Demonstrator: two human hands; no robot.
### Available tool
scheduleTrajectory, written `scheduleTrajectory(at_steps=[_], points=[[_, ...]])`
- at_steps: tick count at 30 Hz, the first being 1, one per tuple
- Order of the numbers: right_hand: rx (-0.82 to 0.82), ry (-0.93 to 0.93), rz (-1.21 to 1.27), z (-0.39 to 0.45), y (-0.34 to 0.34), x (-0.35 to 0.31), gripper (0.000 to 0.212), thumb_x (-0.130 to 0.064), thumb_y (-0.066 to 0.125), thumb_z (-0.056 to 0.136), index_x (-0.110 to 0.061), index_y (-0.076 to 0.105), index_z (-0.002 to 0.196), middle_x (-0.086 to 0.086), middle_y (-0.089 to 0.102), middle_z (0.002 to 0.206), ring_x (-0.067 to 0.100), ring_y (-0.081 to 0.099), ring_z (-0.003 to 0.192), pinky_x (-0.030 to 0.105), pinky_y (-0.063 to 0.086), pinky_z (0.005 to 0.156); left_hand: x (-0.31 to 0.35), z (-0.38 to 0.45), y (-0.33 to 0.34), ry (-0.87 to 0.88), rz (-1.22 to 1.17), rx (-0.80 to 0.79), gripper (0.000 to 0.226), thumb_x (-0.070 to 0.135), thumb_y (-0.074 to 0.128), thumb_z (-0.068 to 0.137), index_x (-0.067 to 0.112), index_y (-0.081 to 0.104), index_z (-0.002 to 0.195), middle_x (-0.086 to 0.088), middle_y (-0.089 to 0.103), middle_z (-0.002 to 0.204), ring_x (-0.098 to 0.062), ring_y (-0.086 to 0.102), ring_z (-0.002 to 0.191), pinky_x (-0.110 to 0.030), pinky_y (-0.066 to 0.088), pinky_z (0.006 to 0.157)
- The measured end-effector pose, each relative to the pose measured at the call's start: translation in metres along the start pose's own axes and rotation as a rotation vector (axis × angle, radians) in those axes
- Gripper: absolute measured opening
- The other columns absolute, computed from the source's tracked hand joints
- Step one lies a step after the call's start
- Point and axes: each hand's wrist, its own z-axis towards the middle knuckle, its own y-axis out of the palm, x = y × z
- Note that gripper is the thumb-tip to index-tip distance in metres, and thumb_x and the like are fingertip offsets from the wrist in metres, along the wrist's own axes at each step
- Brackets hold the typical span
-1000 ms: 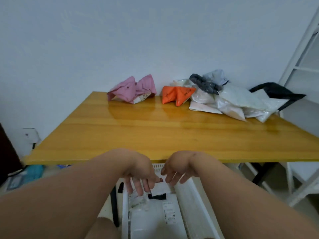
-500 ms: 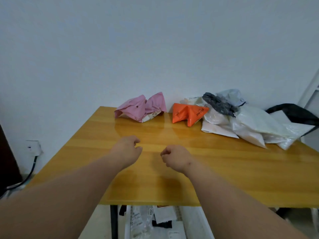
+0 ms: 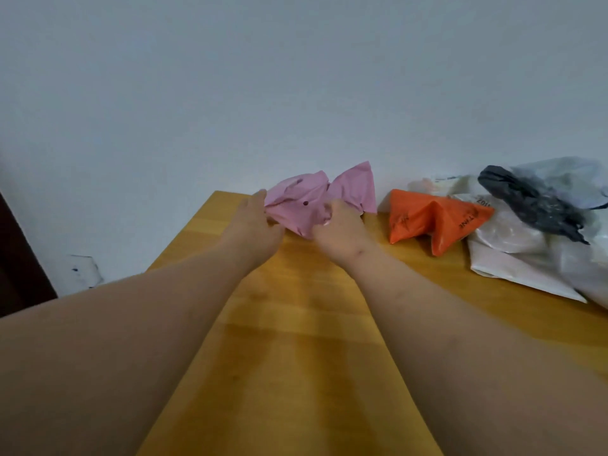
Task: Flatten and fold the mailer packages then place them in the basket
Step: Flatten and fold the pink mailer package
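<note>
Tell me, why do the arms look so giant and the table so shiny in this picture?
Head view: the wide-angle lens swells the near forearms and shrinks the far hands, left hand and right hand, gripping the pink mailer. Head view: the glossy wooden table mirrors soft light, with faint shadows and no harsh glare.

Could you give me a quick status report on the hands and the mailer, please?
Both hands, left and right, grip the crumpled pink mailer at the table's far edge. Unflattened. Orange mailer beside, apart.
</note>
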Motion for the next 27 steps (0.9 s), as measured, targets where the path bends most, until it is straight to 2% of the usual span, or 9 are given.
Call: scheduleTrajectory(at_steps=[5,8,11,15,16,18,19,22,27], points=[[0.026,0.114,0.176,0.039,0.01,-0.001,0.076,0.004,0.056,0.083,-0.012,0.024,0.149,0.006,0.047,0.13,0.025,0.052,0.11,0.034,0.047,0.075,0.002,0.038,0.023,0.061,-0.064,-0.035,0.081,0.026,0.057,0.094,0.021,0.007,0.157,0.001,0.011,0.164,-0.019,0.015,0.149,-0.04,0.022,0.12],[0.01,0.138,0.263,0.045,0.013,0.006,0.079,0.007,0.047,0.087,-0.018,0.013,0.154,-0.001,0.04,0.125,0.016,0.046,0.096,0.031,0.046,0.073,0.0,0.045,0.04,0.03,-0.123,-0.161,0.099,0.031,0.068,0.087,0.025,-0.002,0.156,-0.002,0.017,0.161,-0.024,0.026,0.145,-0.045,0.032,0.115],[0.01,0.138,0.314,0.042,0.018,0.013,0.07,0.008,0.041,0.087,-0.019,0.024,0.15,0.001,0.048,0.125,0.015,0.051,0.084,0.032,0.052,0.074,-0.002,0.038,0.047,-0.032,-0.173,-0.165,0.102,0.034,0.072,0.084,0.029,0.001,0.156,-0.006,0.026,0.157,-0.029,0.038,0.137,-0.048,0.04,0.109],[0.01,0.12,0.319,0.027,0.019,0.024,0.055,0.005,0.045,0.085,-0.017,0.048,0.136,0.002,0.058,0.126,0.024,0.057,0.114,0.038,0.05,0.098,-0.003,0.013,0.037,-0.017,-0.072,-0.079,0.071,0.033,0.068,0.09,0.029,0.032,0.151,-0.003,0.042,0.151,-0.026,0.042,0.135,-0.033,0.039,0.105],[0.01,0.108,0.309,0.022,0.018,0.027,0.052,0.003,0.048,0.085,-0.018,0.053,0.132,0.003,0.06,0.127,0.024,0.057,0.117,0.039,0.049,0.1,-0.002,0.006,0.033,-0.01,0.002,-0.07,0.053,0.033,0.064,0.093,0.027,0.046,0.142,-0.004,0.051,0.143,-0.026,0.046,0.13,-0.031,0.04,0.099],[0.022,0.081,0.283,0.008,0.013,0.031,0.043,-0.001,0.052,0.084,-0.02,0.058,0.122,0.004,0.065,0.121,0.023,0.06,0.113,0.038,0.05,0.099,0.0,-0.008,0.026,-0.007,0.084,-0.048,0.017,0.039,0.053,0.098,0.024,0.062,0.096,-0.006,0.061,0.102,-0.03,0.057,0.105,-0.03,0.042,0.078],[0.034,0.063,0.255,-0.001,0.008,0.031,0.039,-0.002,0.052,0.084,-0.022,0.058,0.116,0.003,0.066,0.118,0.022,0.061,0.109,0.035,0.05,0.095,0.001,-0.015,0.022,-0.014,0.072,-0.051,0.029,0.043,0.049,0.099,0.021,0.055,0.08,-0.004,0.056,0.085,-0.029,0.057,0.089,-0.031,0.04,0.07],[0.206,-0.051,-0.104,-0.027,-0.008,0.031,0.039,-0.007,0.053,0.083,-0.019,0.056,0.119,0.007,0.057,0.126,0.027,0.049,0.12,0.037,0.042,0.099,0.002,-0.039,0.011,-0.042,-0.056,-0.116,0.036,0.045,0.049,0.098,0.015,0.059,0.08,-0.004,0.055,0.074,-0.025,0.052,0.073,-0.03,0.039,0.062],[0.18,-0.125,-0.572,-0.078,-0.031,0.028,0.059,-0.021,0.057,0.076,-0.025,0.046,0.134,0.002,0.038,0.138,0.029,0.029,0.131,0.043,0.021,0.109,0.01,-0.085,-0.01,0.007,-0.125,-0.244,0.03,0.037,0.053,0.099,0.014,0.071,0.102,-0.012,0.068,0.099,-0.027,0.06,0.089,-0.032,0.045,0.075]])
